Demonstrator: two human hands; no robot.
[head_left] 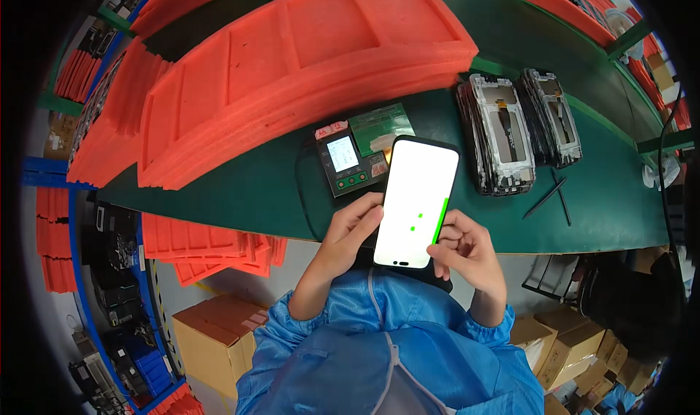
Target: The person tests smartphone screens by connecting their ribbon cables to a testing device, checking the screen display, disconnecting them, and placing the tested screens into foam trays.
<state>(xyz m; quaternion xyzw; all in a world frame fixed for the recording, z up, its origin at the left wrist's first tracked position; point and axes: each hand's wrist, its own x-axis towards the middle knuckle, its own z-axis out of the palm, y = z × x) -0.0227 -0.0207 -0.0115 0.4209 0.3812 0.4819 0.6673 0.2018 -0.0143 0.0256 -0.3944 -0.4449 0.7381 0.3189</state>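
A lit phone screen (415,196) is held upside down in both hands at the table's front edge, its cutout at the lower end. White fills the panel, with a green strip along the lower right edge and two small green squares. My left hand (353,229) grips its left edge, thumb at the front. On the lower right edge, my right hand (469,255) pinches it between thumb and fingers. Just behind stands a black tester box (348,160) with a small lit display and buttons. The phone's top end partly covers a green circuit board (383,127) beside the tester.
Red foam trays (306,43) are stacked across the back left of the green table (240,204). Two stacks of phone frames (503,134) stand at the right. Two thin dark tools (554,196) lie crossed before them. Cardboard boxes (219,335) sit on the floor.
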